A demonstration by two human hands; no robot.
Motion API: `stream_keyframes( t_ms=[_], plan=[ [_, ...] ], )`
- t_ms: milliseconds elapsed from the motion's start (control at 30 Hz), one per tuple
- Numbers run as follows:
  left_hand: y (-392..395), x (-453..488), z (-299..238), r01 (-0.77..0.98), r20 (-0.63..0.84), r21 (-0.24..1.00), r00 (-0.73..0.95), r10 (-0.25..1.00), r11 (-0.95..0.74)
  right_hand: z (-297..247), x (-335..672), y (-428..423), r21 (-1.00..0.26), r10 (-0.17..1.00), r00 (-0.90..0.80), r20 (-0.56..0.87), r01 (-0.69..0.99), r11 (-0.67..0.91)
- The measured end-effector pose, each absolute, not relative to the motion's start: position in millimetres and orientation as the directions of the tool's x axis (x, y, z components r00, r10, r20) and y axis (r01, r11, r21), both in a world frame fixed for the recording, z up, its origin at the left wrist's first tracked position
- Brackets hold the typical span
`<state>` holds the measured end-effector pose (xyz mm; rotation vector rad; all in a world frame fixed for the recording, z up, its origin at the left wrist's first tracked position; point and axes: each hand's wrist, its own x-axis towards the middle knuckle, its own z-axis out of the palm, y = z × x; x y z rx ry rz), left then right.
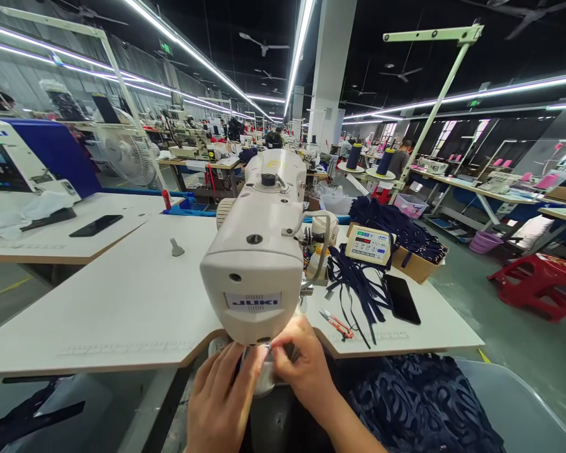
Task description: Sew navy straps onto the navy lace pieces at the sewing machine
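A white JUKI sewing machine (pixel 252 264) stands head-on at the middle of the white table. Below its head, at the needle area, both hands meet. My right hand (pixel 306 365) is closed in a pinch, thumb and forefinger at a small shiny part by the needle; what lies between the fingertips is too small to make out. My left hand (pixel 224 396) comes up from the lower left, its fingers drawn together and its tips against the same spot. Anything it holds is hidden behind the fingers. A grey metal machine bed (pixel 265 380) shows just under the fingertips.
Right of the machine lie red-handled thread snips (pixel 337 324), dark fabric strips (pixel 358 283), a phone (pixel 402 299), a control panel (pixel 368 244) and a cardboard box (pixel 412 263) of navy pieces. Dark patterned fabric (pixel 419 402) fills a clear bin (pixel 523 402) at lower right. Another phone (pixel 97 226) lies left.
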<state>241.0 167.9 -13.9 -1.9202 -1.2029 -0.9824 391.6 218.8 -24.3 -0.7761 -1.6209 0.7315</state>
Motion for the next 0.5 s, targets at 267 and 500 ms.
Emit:
stream_keyframes(
  t_ms=[267,500],
  plan=[
    [152.8,242.1,-15.2,0.771,0.81,0.038,0.35,0.471,-0.636,-6.8,417.5,194.6,-0.659,0.619,-0.394,0.679,0.042,0.751],
    [143.9,238.5,-10.3,0.746,0.814,0.312,0.11,0.57,-0.589,7.8,418.5,181.4,-0.791,0.693,-0.592,0.413,0.145,0.595]
  ],
)
